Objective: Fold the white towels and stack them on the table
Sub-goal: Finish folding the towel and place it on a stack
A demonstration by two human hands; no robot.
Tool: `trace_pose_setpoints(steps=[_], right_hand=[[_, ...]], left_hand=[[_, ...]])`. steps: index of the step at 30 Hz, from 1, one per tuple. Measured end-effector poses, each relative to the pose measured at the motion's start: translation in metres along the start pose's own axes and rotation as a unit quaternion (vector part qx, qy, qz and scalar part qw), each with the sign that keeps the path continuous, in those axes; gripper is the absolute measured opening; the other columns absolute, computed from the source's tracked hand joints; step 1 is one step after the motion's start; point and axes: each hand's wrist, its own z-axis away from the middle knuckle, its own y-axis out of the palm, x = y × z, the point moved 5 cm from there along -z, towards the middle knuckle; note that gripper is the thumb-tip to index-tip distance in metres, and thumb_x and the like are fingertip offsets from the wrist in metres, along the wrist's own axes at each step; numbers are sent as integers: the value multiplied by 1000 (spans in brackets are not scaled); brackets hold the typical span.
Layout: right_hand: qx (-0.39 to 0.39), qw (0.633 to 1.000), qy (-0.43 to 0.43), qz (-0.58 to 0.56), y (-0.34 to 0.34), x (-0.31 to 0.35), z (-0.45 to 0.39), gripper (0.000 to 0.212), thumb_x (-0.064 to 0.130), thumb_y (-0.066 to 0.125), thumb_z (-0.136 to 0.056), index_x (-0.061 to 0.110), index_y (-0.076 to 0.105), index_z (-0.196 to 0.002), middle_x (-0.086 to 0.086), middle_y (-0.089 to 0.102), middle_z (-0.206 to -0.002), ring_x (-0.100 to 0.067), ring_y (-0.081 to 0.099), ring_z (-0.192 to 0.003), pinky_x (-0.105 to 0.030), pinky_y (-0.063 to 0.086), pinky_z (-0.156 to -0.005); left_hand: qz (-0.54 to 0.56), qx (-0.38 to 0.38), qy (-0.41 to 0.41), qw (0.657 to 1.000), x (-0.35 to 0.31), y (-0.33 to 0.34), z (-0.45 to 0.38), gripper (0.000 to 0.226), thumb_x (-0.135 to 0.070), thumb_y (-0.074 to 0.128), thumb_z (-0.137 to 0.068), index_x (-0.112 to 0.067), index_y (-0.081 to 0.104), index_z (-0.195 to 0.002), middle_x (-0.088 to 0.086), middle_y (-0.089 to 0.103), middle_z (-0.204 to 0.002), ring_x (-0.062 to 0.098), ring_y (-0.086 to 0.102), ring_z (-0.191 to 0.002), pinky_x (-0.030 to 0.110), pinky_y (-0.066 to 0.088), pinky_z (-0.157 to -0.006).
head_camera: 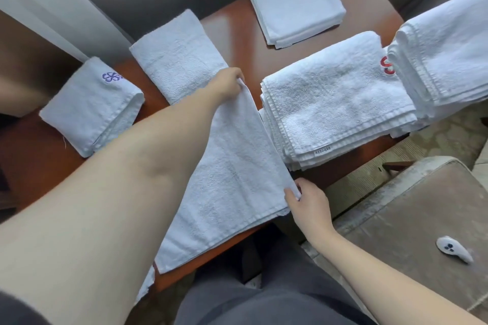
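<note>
Your left hand (pixel 229 84) and right hand (pixel 303 198) each pinch a corner of the towel (pixel 232 182) at frame centre; keep that edge taut and lay it squarely over.

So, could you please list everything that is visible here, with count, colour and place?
towel being folded: 1, white, near edge of the table, partly hanging off
folded towel with purple emblem: 1, white, left end of the table
folded plain towel: 1, white, beyond the left hand
small folded towel: 1, white, far side of the table
stack of towels: 1 stack, white, red stitching at its far end, right of centre
second pile of towels: 1 pile, white, far right
table: 1, reddish brown, centre
small controller: 1, white, on a worn beige surface at lower right
hands: left hand pinches the towel's far corner; right hand pinches its near corner
</note>
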Motion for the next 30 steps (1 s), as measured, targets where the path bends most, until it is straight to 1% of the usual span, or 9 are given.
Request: trace_pose_setpoints(steps=[3,6,9,12,17,22,24,26,30], right_hand=[[-53,996,-63,33,-14,19,10,20,17,66,-92,17,51,-78,11,48,-71,-11,47,-61,-30,39,-56],[-107,986,-115,49,-32,37,19,12,7,70,-87,9,60,-80,2,57,-77,-23,54,-64,-40,46,-58],[-155,973,-165,46,-46,48,28,13,-2,74,-81,7,65,-81,-1,57,-73,-26,53,-59,-42,47,-54],[-162,962,-216,40,-51,63,39,16,-6,77,-77,6,66,-81,-1,55,-69,-25,51,-56,-43,46,-52],[-131,941,-308,57,-34,94,60,21,-10,79,-72,5,65,-77,-1,55,-67,-26,49,-54,-43,46,-51],[-94,918,-377,83,9,123,89,24,-5,83,-67,7,63,-72,-1,53,-65,-20,45,-53,-35,41,-51],[-76,913,-392,89,31,133,99,24,-5,83,-65,8,64,-71,-2,54,-64,-22,46,-53,-34,40,-52],[-47,910,-400,97,55,141,106,23,-4,83,-65,7,63,-71,-2,53,-63,-24,47,-53,-33,38,-52],[21,907,-400,129,102,153,116,21,-4,81,-66,5,62,-70,-6,55,-62,-28,46,-50,-35,37,-48]], left_hand=[[20,-30,25,999,-7,-27,8,26,-5,46,-88,-21,67,-92,-1,58,-91,19,54,-90,19,37,-64],[32,-57,66,996,-16,-59,13,18,-9,59,-91,-19,73,-94,1,49,-93,14,48,-84,22,38,-73],[73,-54,77,993,-20,-87,24,13,-12,66,-89,-22,74,-90,-11,50,-68,3,46,-60,23,37,-62],[95,-54,62,992,-12,-108,43,14,-12,66,-86,-22,75,-91,-7,58,-65,4,51,-52,22,45,-53],[188,-53,-22,981,37,-122,80,21,3,63,-90,-11,77,-93,7,73,-84,6,72,-64,16,56,-61],[286,-125,-126,942,109,-135,134,12,-18,72,-87,-13,78,-77,0,74,-75,8,70,-61,17,53,-53],[276,-106,-147,944,136,-129,155,4,-14,80,-84,-14,76,-84,5,73,-90,16,72,-81,22,59,-62],[270,-84,-177,943,165,-120,173,15,-8,79,-84,-17,72,-93,10,68,-108,25,69,-96,30,62,-80],[269,-95,-234,929,209,-103,198,25,-4,74,-87,-20,66,-104,13,64,-112,27,68,-92,35,62,-81]])
